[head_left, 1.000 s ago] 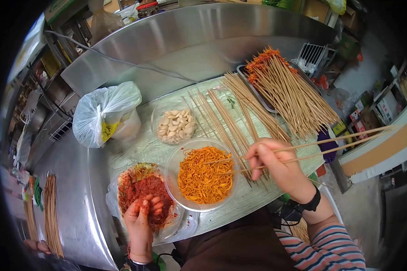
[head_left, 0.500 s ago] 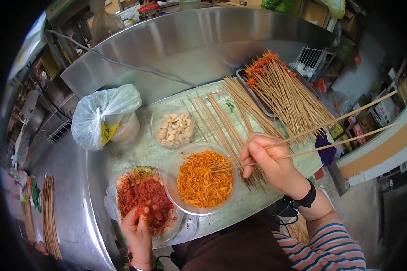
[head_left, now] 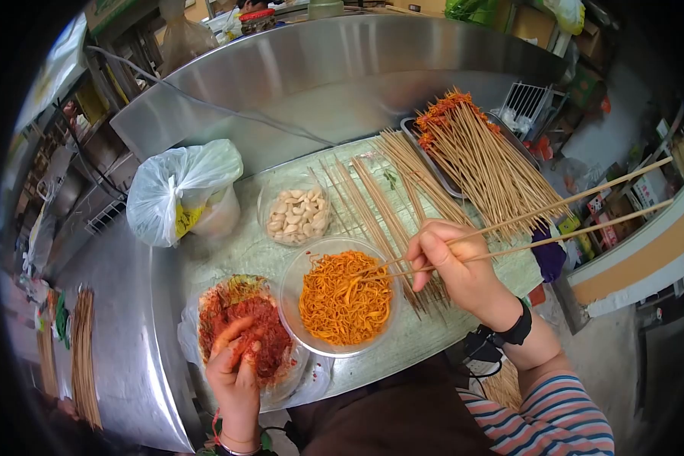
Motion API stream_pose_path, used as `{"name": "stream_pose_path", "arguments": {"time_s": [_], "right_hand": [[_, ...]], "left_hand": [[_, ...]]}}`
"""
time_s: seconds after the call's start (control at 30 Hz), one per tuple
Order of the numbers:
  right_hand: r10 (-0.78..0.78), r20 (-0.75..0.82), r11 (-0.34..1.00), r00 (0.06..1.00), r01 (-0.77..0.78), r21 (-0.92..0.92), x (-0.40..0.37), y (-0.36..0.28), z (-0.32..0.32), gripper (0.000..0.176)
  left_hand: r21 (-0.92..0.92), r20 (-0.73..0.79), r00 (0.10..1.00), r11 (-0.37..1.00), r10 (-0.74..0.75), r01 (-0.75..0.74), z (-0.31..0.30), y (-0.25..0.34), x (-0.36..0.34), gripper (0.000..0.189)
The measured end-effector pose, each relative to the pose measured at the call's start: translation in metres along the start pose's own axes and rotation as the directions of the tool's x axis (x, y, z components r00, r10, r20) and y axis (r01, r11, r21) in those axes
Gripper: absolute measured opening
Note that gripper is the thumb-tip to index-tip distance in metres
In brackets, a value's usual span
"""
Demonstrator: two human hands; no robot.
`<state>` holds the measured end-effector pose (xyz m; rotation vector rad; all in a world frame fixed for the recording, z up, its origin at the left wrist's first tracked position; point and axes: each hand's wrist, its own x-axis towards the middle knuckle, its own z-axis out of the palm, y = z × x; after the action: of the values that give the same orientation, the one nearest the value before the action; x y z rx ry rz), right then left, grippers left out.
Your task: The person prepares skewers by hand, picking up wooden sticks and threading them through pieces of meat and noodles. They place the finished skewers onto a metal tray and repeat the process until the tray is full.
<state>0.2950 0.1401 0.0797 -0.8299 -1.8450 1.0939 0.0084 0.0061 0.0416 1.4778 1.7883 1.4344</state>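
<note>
My right hand is closed around two long bamboo skewers, held side by side. Their lower ends reach into a clear round bowl of orange, noodle-like shreds. Over a plastic-lined container at the lower left, my left hand has its fingers apart and smeared with red. They touch the coarse red paste there. Behind the shreds stands a clear tub of pale peeled cloves, apparently garlic.
Loose skewers lie across the green board. A tray at the back right holds many skewers with orange-red tips. A knotted plastic bag sits at left; a metal panel rises behind.
My left fingers have spread from a pinch over the paste. The skewers in my right hand have shifted slightly within the shreds. The whole view has moved a little.
</note>
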Motion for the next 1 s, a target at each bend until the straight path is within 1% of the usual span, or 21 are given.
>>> {"name": "stream_pose_path", "arguments": {"time_s": [0.03, 0.07, 0.13, 0.17, 0.23, 0.27, 0.33, 0.4, 0.47, 0.5, 0.57, 0.6, 0.63, 0.67, 0.73, 0.77, 0.8, 0.87, 0.9, 0.97, 1.0], "right_hand": [[0.035, -0.019, 0.999, 0.999, -0.034, 0.029, -0.001, -0.003, -0.001, 0.032], [0.070, -0.040, 0.996, 0.997, -0.067, 0.060, -0.002, -0.007, -0.001, 0.031], [0.094, -0.051, 0.993, 0.994, -0.089, 0.082, -0.004, -0.016, -0.003, 0.031], [0.117, -0.056, 0.989, 0.992, -0.111, 0.103, -0.005, -0.021, -0.003, 0.030], [0.116, -0.071, 0.988, 0.991, -0.108, 0.111, -0.008, -0.029, -0.007, 0.030], [0.114, -0.086, 0.987, 0.990, -0.104, 0.120, -0.010, -0.032, -0.008, 0.030], [0.134, -0.078, 0.985, 0.988, -0.124, 0.121, -0.009, -0.038, -0.005, 0.031], [0.154, -0.075, 0.982, 0.985, -0.144, 0.123, -0.005, -0.035, 0.000, 0.032], [-0.028, 0.005, 0.998, 1.000, 0.029, -0.061, 0.002, -0.022, 0.008, 0.035], [-0.030, 0.005, 0.998, 1.000, 0.031, -0.060, 0.004, -0.023, 0.009, 0.035], [0.060, 0.069, 0.996, 0.996, -0.055, -0.075, 0.008, -0.023, 0.011, 0.036], [0.057, 0.071, 0.996, 0.996, -0.052, -0.074, 0.007, -0.023, 0.011, 0.036], [0.056, 0.017, 0.998, 0.998, -0.055, -0.038, 0.005, -0.022, 0.009, 0.036], [0.056, -0.037, 0.998, 0.998, -0.056, -0.003, 0.003, -0.022, 0.007, 0.035], [0.043, -0.055, 0.999, 0.998, -0.041, 0.036, 0.001, -0.028, 0.002, 0.034], [0.036, -0.074, 0.997, 0.997, -0.030, 0.076, 0.001, -0.032, 0.000, 0.033], [0.029, -0.075, 0.997, 0.997, -0.024, 0.074, 0.000, -0.034, -0.002, 0.033], [-0.127, -0.067, 0.992, 0.990, 0.129, 0.014, -0.001, -0.038, -0.005, 0.033], [-0.132, -0.062, 0.991, 0.989, 0.133, 0.017, -0.002, -0.040, -0.007, 0.033], [-0.263, -0.051, 0.965, 0.964, 0.261, -0.035, -0.003, -0.044, -0.008, 0.036], [-0.268, -0.048, 0.963, 0.962, 0.267, -0.030, -0.004, -0.042, -0.007, 0.036]], "left_hand": [[0.132, 0.001, 0.988, 0.980, 0.153, -0.152, 0.000, 0.001, 0.000, 0.011], [0.133, 0.003, 0.988, 0.980, 0.152, -0.151, 0.000, 0.002, -0.001, 0.011], [0.000, -0.033, 0.999, 0.999, -0.037, 0.037, -0.001, 0.005, -0.003, 0.011], [-0.001, -0.032, 0.999, 0.999, -0.038, 0.038, -0.001, 0.005, -0.003, 0.011], [-0.098, -0.022, 0.987, 0.982, -0.161, 0.158, -0.003, 0.002, -0.006, 0.010], [-0.099, -0.022, 0.986, 0.982, -0.164, 0.161, -0.002, 0.004, -0.007, 0.010], [-0.192, -0.009, 0.977, 0.959, -0.212, 0.207, 0.003, 0.012, -0.006, 0.011], [-0.215, -0.005, 0.974, 0.951, -0.227, 0.221, 0.007, 0.018, -0.004, 0.011], [-0.237, -0.001, 0.971, 0.943, -0.239, 0.232, 0.009, 0.020, -0.004, 0.012], [-0.242, 0.008, 0.973, 0.944, -0.231, 0.226, 0.010, 0.020, -0.004, 0.012], [-0.246, 0.011, 0.975, 0.945, -0.222, 0.218, 0.010, 0.022, -0.003, 0.013], [-0.280, 0.046, 0.975, 0.934, -0.217, 0.221, 0.010, 0.025, -0.002, 0.014], [-0.315, 0.080, 0.975, 0.922, -0.210, 0.224, 0.010, 0.028, 0.000, 0.015], [-0.317, 0.077, 0.975, 0.922, -0.208, 0.221, 0.011, 0.031, 0.002, 0.015], [-0.408, 0.153, 0.937, 0.844, -0.314, 0.349, 0.014, 0.038, 0.008, 0.018], [-0.411, 0.151, 0.939, 0.844, -0.309, 0.344, 0.018, 0.040, 0.011, 0.018], [-0.457, 0.192, 0.930, 0.811, -0.313, 0.367, 0.023, 0.039, 0.014, 0.019], [-0.525, 0.294, 0.900, 0.733, -0.321, 0.433, 0.030, 0.032, 0.018, 0.023], [-0.526, 0.287, 0.902, 0.734, -0.322, 0.429, 0.034, 0.030, 0.020, 0.023], [-0.633, 0.377, 0.857, 0.578, -0.350, 0.515, 0.044, 0.029, 0.022, 0.027], [-0.630, 0.395, 0.866, 0.596, -0.307, 0.498, 0.046, 0.028, 0.023, 0.032]]}}
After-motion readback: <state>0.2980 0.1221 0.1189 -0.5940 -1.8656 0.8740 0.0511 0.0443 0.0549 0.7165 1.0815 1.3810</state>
